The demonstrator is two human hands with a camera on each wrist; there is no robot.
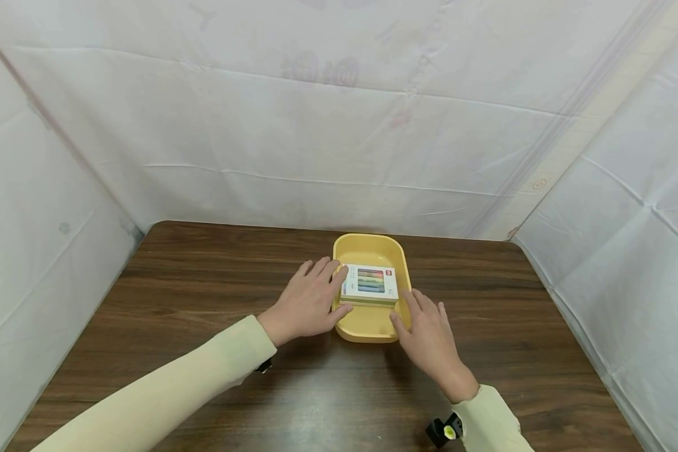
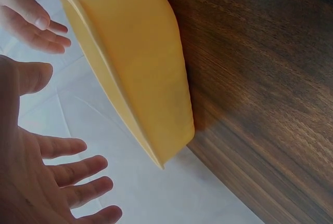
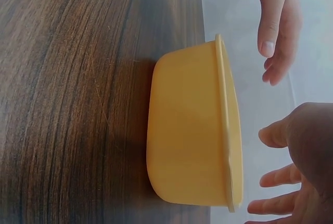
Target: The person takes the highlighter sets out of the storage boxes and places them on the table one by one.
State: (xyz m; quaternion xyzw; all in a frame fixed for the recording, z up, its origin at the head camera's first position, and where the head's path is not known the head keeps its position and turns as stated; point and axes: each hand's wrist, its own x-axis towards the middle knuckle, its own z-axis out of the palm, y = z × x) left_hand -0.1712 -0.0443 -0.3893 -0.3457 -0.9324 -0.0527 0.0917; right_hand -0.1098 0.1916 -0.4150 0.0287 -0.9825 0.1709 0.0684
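Observation:
A yellow plastic bin [image 1: 373,251] with rounded corners stands on the wooden table. Inside it lies a white box [image 1: 390,285] whose window shows a row of coloured sticks, perhaps pens or crayons; yellowish-green edges show beneath it. My left hand [image 1: 311,301] is spread at the bin's left side, its fingertips overlapping the rim in the head view. Over the right rim is my right hand [image 1: 429,333], fingers extended. Both wrist views show the hands apart from the bin wall [image 2: 140,47], with nothing held. The box is hidden behind the wall there.
The dark wooden table [image 1: 203,270] reaches back to a white sheet [image 1: 316,138] hung behind it. More white sheeting stands on the left and right sides. A small black device [image 1: 445,430] sits at my right wrist.

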